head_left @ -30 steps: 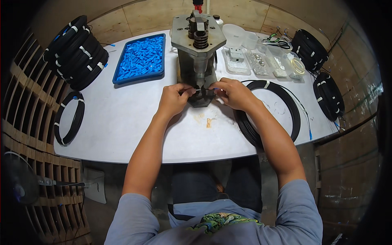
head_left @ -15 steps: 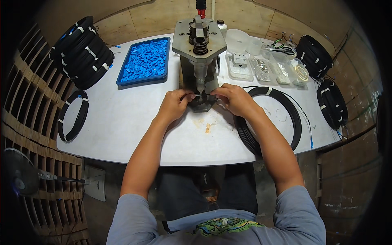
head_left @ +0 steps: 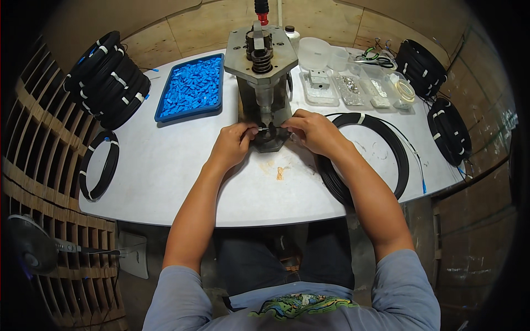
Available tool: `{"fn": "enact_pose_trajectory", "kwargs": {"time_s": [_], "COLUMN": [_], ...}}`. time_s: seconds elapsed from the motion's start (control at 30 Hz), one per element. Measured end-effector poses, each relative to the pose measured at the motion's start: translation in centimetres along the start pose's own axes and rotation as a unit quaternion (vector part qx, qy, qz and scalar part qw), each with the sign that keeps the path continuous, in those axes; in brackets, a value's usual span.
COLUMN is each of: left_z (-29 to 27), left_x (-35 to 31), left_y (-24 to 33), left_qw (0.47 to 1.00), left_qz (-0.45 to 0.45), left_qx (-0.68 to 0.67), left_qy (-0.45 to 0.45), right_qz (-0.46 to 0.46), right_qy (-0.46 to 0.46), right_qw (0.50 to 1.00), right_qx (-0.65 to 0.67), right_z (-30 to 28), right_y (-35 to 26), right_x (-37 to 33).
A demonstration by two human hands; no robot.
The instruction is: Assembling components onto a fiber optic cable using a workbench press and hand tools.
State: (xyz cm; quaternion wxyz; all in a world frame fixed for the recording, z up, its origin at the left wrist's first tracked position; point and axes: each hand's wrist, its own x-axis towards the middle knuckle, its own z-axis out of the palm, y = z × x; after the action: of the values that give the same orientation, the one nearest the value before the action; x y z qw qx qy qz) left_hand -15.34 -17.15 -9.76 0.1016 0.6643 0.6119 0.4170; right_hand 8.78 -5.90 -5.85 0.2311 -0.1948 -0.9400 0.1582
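left hand (head_left: pixel 233 144) and right hand (head_left: pixel 312 130) flank the metal press base (head_left: pixel 269 147)

The bare left arm (head_left: pixel 194 204) and bare right arm (head_left: pixel 369 190) reach forward and converge, elbows spread. The bare left hand (head_left: pixel 231 144), knuckles up, pinches thumb to index finger; the bare right hand (head_left: pixel 316 132) faces it, just apart, wrist bent inward, fingers curled, index fingertip foremost.

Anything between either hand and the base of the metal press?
Nothing visible: the left hand and right hand are at the press base, on opposite sides. The black cable coil lies to the right, outside that space.
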Motion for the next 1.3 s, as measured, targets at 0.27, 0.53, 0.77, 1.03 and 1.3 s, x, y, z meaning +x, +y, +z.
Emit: {"fn": "enact_pose_trajectory", "kwargs": {"time_s": [0.27, 0.53, 0.77, 1.03, 1.3], "left_z": [-0.12, 0.02, -0.11, 0.05, 0.11], "left_x": [0.05, -0.05, 0.0, 0.0, 0.12], "left_y": [0.42, 0.28, 0.27, -0.09, 0.07], "left_qw": [1.0, 1.0, 0.999, 1.0, 0.999], "left_qz": [-0.017, -0.026, -0.033, -0.021, -0.035], "left_qx": [0.006, -0.016, -0.012, -0.001, -0.009], "left_qy": [-0.006, 0.004, -0.003, -0.002, -0.005], "right_qz": [-0.002, 0.003, 0.006, 0.019, -0.002], "right_qy": [0.005, -0.004, -0.005, -0.017, 0.002], "right_qw": [1.0, 1.0, 1.0, 1.0, 1.0], "right_qx": [-0.005, 0.013, 0.004, 0.012, -0.017], "right_z": [0.17, -0.04, 0.07, 0.06, 0.23], "right_y": [0.24, 0.08, 0.16, 0.2, 0.62], "right_x": [-0.17, -0.13, -0.14, -0.11, -0.11]}}
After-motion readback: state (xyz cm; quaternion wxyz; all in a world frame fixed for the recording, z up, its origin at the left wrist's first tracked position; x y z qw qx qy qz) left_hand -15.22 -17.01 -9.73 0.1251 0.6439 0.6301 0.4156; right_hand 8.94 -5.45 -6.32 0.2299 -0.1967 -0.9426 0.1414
